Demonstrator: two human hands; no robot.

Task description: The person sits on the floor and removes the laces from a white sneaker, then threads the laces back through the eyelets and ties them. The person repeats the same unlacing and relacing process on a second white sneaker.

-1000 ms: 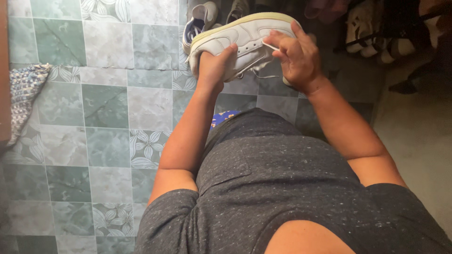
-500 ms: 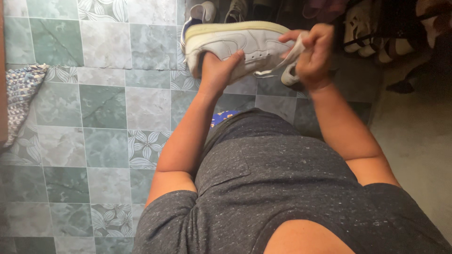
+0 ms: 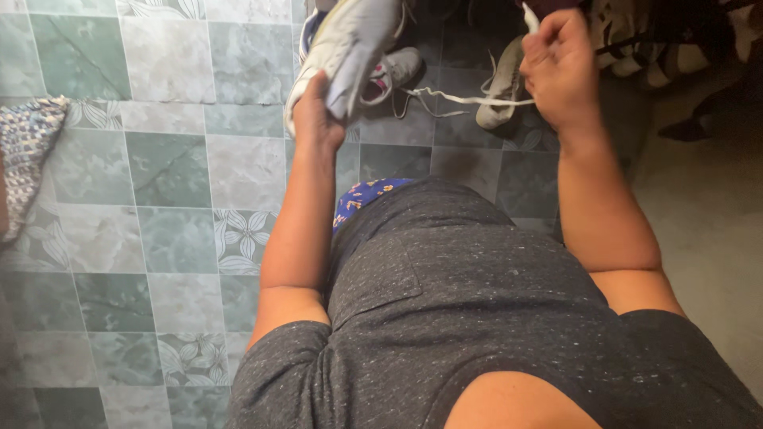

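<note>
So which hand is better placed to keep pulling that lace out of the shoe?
Right, probably. The right hand is closed on the white lace, stretched taut toward the shoe, while the left hand is busy gripping the shoe.

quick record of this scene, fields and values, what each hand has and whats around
left hand: grips a white sneaker held up off the floor
right hand: closed on a white shoelace stretched out sideways from the sneaker
lace state: taut between the two hands, one loop hanging slack
floor: green and grey tiles, some with a leaf pattern
nearby: other shoes on the floor beyond the hands; woven mat at the left edge
clothing: dark speckled grey shirt
</note>
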